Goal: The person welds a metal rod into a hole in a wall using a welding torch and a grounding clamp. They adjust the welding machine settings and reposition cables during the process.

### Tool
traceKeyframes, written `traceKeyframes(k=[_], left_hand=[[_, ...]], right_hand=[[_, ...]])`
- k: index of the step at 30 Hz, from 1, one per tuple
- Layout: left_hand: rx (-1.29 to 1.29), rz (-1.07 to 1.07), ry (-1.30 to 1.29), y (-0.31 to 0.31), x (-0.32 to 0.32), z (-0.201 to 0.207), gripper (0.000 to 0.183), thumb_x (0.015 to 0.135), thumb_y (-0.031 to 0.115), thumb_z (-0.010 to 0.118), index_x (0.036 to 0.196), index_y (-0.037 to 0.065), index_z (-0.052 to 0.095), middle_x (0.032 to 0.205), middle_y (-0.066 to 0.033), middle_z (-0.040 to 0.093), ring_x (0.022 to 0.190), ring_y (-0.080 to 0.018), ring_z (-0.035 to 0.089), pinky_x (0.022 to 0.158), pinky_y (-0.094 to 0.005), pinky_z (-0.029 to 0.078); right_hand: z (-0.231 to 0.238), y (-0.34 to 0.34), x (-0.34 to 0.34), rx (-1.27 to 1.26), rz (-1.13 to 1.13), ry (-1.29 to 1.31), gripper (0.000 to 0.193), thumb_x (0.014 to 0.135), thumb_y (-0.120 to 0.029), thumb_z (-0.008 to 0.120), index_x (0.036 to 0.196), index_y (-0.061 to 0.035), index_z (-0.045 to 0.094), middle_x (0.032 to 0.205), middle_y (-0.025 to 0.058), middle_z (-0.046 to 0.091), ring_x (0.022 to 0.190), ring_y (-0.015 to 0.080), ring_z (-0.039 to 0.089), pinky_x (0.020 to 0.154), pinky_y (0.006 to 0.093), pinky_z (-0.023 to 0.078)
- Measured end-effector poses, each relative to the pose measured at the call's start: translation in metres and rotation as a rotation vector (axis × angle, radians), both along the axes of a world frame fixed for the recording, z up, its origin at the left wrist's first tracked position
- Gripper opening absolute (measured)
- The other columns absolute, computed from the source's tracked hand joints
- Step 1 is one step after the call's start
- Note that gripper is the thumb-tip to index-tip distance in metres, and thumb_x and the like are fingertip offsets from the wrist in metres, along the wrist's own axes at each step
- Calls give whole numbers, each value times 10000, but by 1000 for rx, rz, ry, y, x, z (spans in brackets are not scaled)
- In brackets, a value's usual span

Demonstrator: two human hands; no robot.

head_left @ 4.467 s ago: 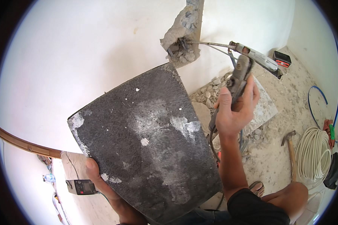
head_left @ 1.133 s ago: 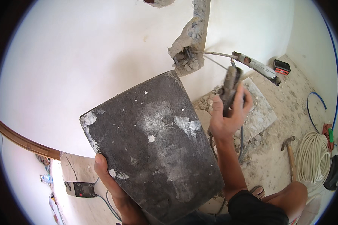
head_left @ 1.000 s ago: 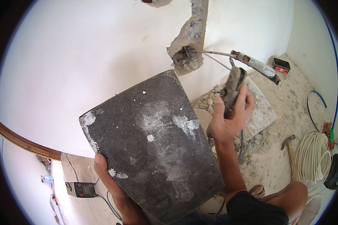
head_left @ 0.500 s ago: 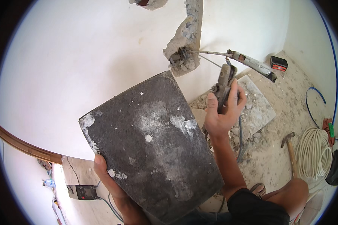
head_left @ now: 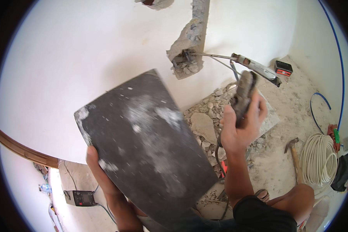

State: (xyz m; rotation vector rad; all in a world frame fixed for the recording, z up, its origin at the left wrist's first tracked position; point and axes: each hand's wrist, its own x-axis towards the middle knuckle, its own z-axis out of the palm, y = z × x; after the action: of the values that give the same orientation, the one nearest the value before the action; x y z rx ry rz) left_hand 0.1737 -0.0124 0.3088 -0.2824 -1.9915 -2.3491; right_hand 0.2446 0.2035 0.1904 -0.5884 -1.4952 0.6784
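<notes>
My left hand [head_left: 100, 174] is closed on the left edge of a dark rectangular panel [head_left: 143, 135], like a hand-held welding shield, smeared with white; only the thumb shows on its face. The panel is tilted before the wall. In my right hand [head_left: 241, 133], fingers wrapped round it, is a dusty electrode holder [head_left: 244, 94], blurred by motion. A thin rod [head_left: 225, 65] runs from the holder toward a chipped-out hole [head_left: 187, 63] in the wall. Above it, a long silver clamp-like tool [head_left: 257, 66] sits on a bar reaching into that hole; whether rod and bar touch, I cannot tell.
Rubble [head_left: 205, 125] is heaped below the hole, partly on a pale slab [head_left: 270, 119]. At right lie a hammer [head_left: 294, 154], a coil of white cable [head_left: 319, 158] and a blue tube [head_left: 341, 58]. A small black-and-red box [head_left: 283, 68] stands behind. A cabled machine [head_left: 83, 198] sits lower left.
The panel in my left hand has shifted left, uncovering more rubble. My right hand has moved right and slightly down with the electrode holder. The clamp-like tool stays in place.
</notes>
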Motion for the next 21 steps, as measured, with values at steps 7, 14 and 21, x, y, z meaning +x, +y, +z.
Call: traceKeyframes(k=[7, 14, 21], left_hand=[[-2, -311, -338, -56, -128, -108, 487, 936, 469, 464, 1196, 63, 534, 1049, -103, 609, 907, -213, 616, 803, -353, 521], [-1420, -237, 287, -34, -115, -231, 559, 857, 337, 629, 1295, 22, 484, 1135, -196, 579, 1159, -366, 505, 996, -457, 386], [-595, -803, -341, 204, -112, -102, 461, 941, 424, 553, 1227, 62, 551, 1190, -109, 593, 1073, -250, 566, 907, -404, 455]], right_hand=[[47, -14, 79, -167, 27, 545, 624, 927, -124, 559, 1449, 44, 261, 797, 127, 561, 594, 145, 546, 486, 259, 454], [49, 19, 119, -130, -304, 556, 641, 924, -172, 538, 1447, 70, 258, 748, 123, 534, 580, 146, 494, 450, 263, 395], [59, 16, 139, -155, -183, 577, 576, 937, -118, 563, 1450, -30, 317, 932, 109, 559, 670, 141, 550, 483, 259, 458]])
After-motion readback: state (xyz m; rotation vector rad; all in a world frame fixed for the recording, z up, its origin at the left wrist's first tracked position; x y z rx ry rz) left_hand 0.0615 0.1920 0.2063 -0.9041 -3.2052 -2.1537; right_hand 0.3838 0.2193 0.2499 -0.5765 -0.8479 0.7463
